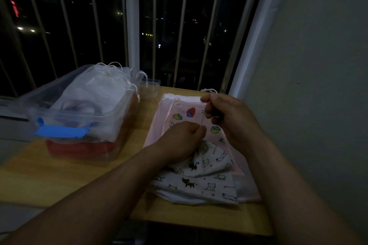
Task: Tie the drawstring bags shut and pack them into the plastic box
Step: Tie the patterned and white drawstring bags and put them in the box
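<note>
Right of the clear plastic box [117, 108], the pink strawberry-print cloth drawstring bag [185, 105] was found flat, its thin white cord [203, 121] pinched by left hand [179, 137] and right hand [225, 117]; judged light, limp, best held by that cord.

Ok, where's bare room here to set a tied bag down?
The table is bare at its near-left corner, in front of the plastic box and left of the cat-print bags, though the left forearm crosses it. A narrow strip runs between box and pink bag. The right half is crowded with bags up to the wall.
</note>
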